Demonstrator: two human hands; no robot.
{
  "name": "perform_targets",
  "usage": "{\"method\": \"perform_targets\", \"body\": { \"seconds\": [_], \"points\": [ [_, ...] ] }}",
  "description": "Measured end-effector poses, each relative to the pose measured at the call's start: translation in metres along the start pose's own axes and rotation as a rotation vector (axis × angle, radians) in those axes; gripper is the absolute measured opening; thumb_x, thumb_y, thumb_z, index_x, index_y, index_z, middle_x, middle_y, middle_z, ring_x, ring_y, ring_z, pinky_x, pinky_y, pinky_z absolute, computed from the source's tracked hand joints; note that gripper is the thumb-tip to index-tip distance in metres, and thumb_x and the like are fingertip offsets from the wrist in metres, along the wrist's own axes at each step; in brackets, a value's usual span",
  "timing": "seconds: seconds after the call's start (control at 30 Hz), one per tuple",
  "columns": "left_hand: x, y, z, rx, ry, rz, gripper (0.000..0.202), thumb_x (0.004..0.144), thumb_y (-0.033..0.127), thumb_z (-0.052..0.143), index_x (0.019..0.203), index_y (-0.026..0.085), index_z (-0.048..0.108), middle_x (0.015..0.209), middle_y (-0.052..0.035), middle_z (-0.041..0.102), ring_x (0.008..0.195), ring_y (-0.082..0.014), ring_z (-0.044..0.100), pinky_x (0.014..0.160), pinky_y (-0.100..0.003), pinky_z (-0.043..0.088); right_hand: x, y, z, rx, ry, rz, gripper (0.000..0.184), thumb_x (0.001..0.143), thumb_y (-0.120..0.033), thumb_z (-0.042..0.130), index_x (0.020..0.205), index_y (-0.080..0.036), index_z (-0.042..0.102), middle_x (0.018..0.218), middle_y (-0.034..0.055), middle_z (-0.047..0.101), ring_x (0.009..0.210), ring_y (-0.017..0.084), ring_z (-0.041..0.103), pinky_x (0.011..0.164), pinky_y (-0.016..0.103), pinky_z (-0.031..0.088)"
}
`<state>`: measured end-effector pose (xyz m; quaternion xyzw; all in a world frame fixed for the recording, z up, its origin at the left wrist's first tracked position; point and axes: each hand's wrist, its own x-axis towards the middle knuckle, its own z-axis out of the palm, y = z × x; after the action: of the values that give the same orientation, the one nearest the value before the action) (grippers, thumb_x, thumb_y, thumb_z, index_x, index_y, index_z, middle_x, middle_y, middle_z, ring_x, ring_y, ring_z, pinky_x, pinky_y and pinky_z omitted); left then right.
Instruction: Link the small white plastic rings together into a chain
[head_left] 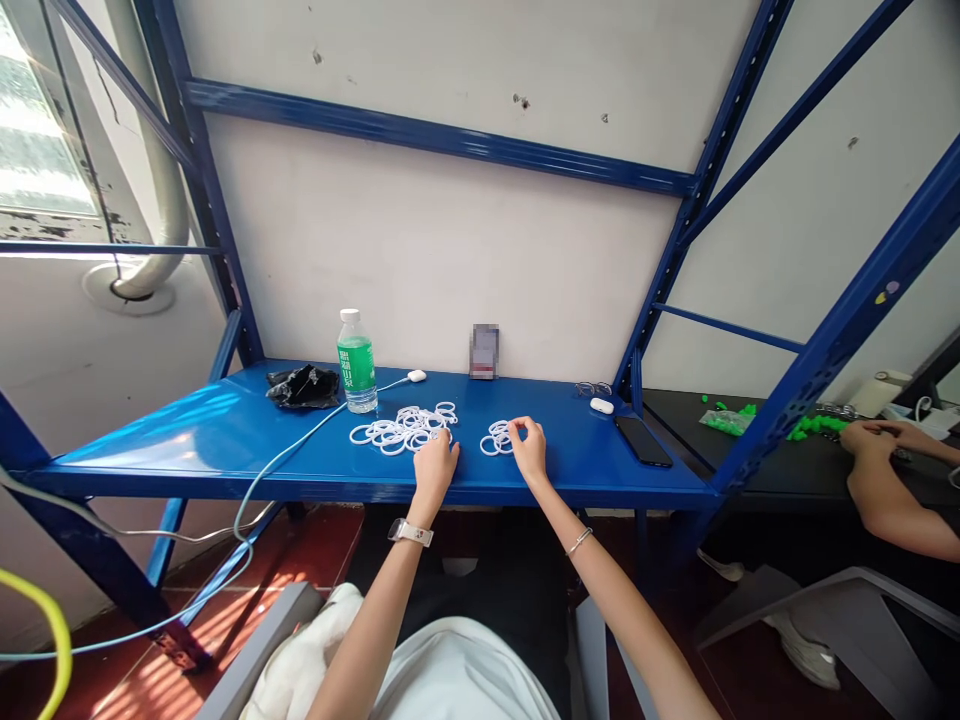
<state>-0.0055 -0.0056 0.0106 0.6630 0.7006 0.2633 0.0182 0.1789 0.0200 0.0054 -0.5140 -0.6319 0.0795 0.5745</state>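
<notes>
White rings point(397, 432) lie in a loose, overlapping heap on the blue table, left of centre. At the right edge of this heap is my left hand point(433, 470), its fingers curled down and closed; the back of the hand hides what they hold, if anything. A smaller cluster of white rings point(495, 440) lies a short way to the right. My right hand point(529, 452) is at that cluster's right side, thumb and forefinger pinched together on the edge of a ring.
Behind the big heap stand a water bottle point(357, 365) and a black plastic bag point(303, 386). A pale cable point(300, 440) crosses the table's left part. A phone point(643, 441), white case point(601, 406) and glasses point(593, 388) lie right. A co-worker's hands point(877, 438) are farther right.
</notes>
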Motion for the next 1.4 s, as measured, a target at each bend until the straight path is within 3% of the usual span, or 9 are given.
{"method": "perform_targets", "body": {
  "seconds": [0.37,0.63,0.8,1.0,1.17,1.4],
  "points": [
    [0.001,0.001,-0.001,0.019,-0.018,0.004,0.023,0.093,0.030,0.046,0.097,0.014,0.061,0.085,-0.0118,0.070,0.081,-0.0240,0.067,0.058,-0.025,0.038,-0.001,0.003,0.002,-0.096,0.012,0.013,0.028,0.089,-0.044,0.046,0.076,-0.023,0.059,0.084,0.0073,0.067,0.089,0.027,0.053,0.077,0.038,0.039],
    [0.002,-0.003,0.004,0.004,0.007,0.044,0.024,0.093,0.030,0.044,0.100,0.016,0.063,0.082,-0.0101,0.070,0.080,-0.0232,0.066,0.057,-0.025,0.035,-0.001,0.001,0.002,-0.060,0.015,-0.033,0.023,0.089,-0.040,0.046,0.084,-0.023,0.059,0.090,0.0077,0.065,0.093,0.026,0.052,0.080,0.038,0.040],
    [0.002,-0.006,0.004,-0.133,0.044,0.025,0.020,0.092,0.029,0.046,0.096,0.017,0.062,0.071,-0.0057,0.066,0.070,-0.0207,0.064,0.053,-0.024,0.028,0.000,-0.006,-0.001,-0.048,-0.058,-0.090,0.016,0.089,-0.033,0.047,0.084,-0.023,0.059,0.091,0.0073,0.064,0.094,0.026,0.053,0.082,0.039,0.043],
    [0.001,-0.012,0.000,-0.566,0.065,0.142,0.033,0.091,0.047,0.042,0.084,0.019,0.058,0.043,0.0061,0.039,0.041,-0.0133,0.041,0.048,-0.024,0.020,-0.002,-0.019,-0.002,-0.032,-0.209,-0.296,0.018,0.089,-0.026,0.052,0.102,-0.025,0.064,0.094,0.0057,0.065,0.097,0.024,0.054,0.087,0.038,0.045],
    [-0.001,-0.013,0.000,-0.798,-0.028,0.274,0.044,0.085,0.060,0.045,0.082,0.018,0.057,0.043,0.0088,0.029,0.039,-0.0091,0.026,0.047,-0.023,0.016,-0.005,-0.025,-0.003,-0.059,-0.393,-0.426,0.032,0.091,-0.027,0.052,0.122,-0.032,0.061,0.098,0.0043,0.066,0.099,0.024,0.055,0.090,0.040,0.045],
    [-0.002,-0.013,0.001,-0.812,-0.117,0.344,0.047,0.083,0.062,0.048,0.083,0.016,0.059,0.044,0.0090,0.028,0.042,-0.0080,0.023,0.048,-0.023,0.016,-0.006,-0.025,-0.001,-0.049,-0.502,-0.451,0.030,0.098,-0.038,0.043,0.114,-0.031,0.066,0.089,0.0047,0.068,0.089,0.022,0.057,0.082,0.037,0.046]
  ]
}}
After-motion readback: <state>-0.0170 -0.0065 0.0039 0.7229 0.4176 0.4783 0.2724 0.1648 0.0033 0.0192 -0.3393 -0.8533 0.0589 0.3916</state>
